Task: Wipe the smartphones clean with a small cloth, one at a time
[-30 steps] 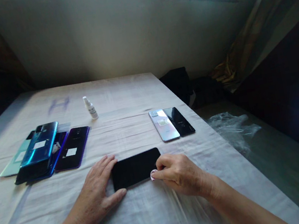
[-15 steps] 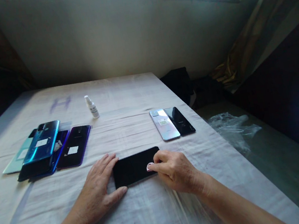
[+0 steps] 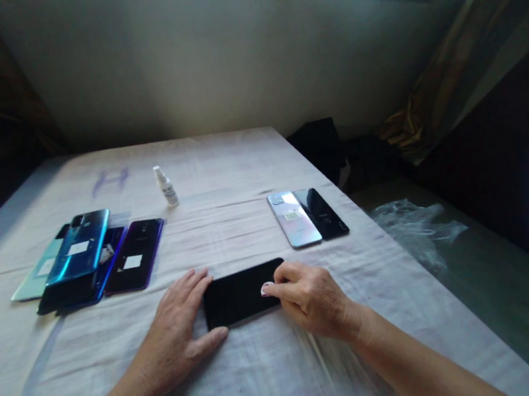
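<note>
A black rectangular smartphone (image 3: 240,294) lies flat and screen-up on the bench (image 3: 275,385), which is covered by a pale wrinkled cloth, directly in front of the person. The left hand (image 3: 181,337) is laid flat with fingers spread; it rests against the phone's left end, the thumb along its near edge, so that the phone is braced. The right hand (image 3: 312,298) is closed in a pinch on a small pale pad (image 3: 265,288), possibly a wipe, which is pressed onto the right part of the glass.

The wiping appears to be the step in hand. It would be done well if the phone is kept pinned against the cloth, light even pressure is applied, and the strokes are overlapped from one end to the other, with the left fingers kept off the glass.

Farther back on the left, a heap of blue, teal and purple phones (image 3: 86,258) is seen; a silver phone (image 3: 294,218) and a glossy black phone (image 3: 322,213) lie side by side, touching, on the right. A small white spray bottle (image 3: 166,187) stands upright beyond them.
</note>
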`<state>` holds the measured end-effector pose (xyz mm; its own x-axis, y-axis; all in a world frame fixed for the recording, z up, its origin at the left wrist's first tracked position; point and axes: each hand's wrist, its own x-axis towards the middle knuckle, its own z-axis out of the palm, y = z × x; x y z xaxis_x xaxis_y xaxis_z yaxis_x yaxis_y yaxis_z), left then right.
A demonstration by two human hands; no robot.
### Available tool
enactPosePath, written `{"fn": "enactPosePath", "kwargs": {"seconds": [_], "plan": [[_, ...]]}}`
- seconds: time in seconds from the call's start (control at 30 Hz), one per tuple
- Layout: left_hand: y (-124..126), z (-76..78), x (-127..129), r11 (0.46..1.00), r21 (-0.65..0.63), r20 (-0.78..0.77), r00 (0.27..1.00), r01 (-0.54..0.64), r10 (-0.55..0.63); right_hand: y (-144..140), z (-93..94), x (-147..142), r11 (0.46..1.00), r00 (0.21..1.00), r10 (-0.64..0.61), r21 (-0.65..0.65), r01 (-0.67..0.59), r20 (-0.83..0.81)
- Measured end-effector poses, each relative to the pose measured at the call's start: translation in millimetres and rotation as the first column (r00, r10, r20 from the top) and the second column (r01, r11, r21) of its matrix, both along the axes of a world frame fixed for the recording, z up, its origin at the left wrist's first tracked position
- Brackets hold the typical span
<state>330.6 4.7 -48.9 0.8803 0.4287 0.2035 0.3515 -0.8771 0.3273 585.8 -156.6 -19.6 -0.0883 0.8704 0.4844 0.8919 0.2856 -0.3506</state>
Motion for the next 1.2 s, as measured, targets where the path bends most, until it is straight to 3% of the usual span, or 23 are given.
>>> {"fn": "enactPosePath", "kwargs": {"seconds": [0.27, 0.63, 0.93, 1.2], "plan": [[-1, 0.9, 1, 1.0, -0.007, -0.004, 1.0, -0.005, 0.005, -10, 6.6, 3, 0.991, 0.992, 0.129, -0.036, -0.129, -0.01], [-3, 1.9, 0, 1.0, 0.005, -0.001, 1.0, -0.004, 0.004, 0, -3.8, 1, 1.0, 1.0, -0.021, 0.014, 0.021, -0.004], [-6, 2.8, 2, 1.0, 0.019, 0.005, 1.0, -0.015, 0.015, -16, 8.8, 5, 0.985, 0.985, 0.165, -0.045, -0.167, -0.055], [-4, 4.5, -1, 1.0, -0.004, -0.002, 1.0, 0.01, -0.01, -20, 9.3, 20, 0.992, 0.992, 0.123, -0.044, -0.121, 0.036]]}}
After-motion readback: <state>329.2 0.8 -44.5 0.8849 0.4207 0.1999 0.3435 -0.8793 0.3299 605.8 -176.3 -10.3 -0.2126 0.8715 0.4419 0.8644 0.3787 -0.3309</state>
